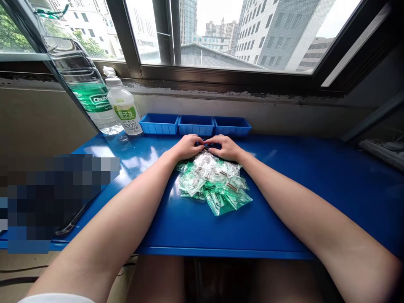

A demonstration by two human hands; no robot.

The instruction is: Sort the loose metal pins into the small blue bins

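My left hand (188, 146) and my right hand (227, 148) meet at the far end of a pile of small plastic packets (217, 185). The fingers of both hands are bent inward and pinched close together around something small and dark, too small to name. Clear film and green film make up the packets, and several show thin brownish-metallic pieces inside. My forearms reach across the blue table (183, 235) on either side of the pile.
Three blue bins (196, 126) stand in a row against the wall behind my hands; their contents are hard to see. A large water bottle (86, 92) and a smaller white-labelled bottle (124, 110) stand at the back left. A blurred-out dark area covers the table's left side.
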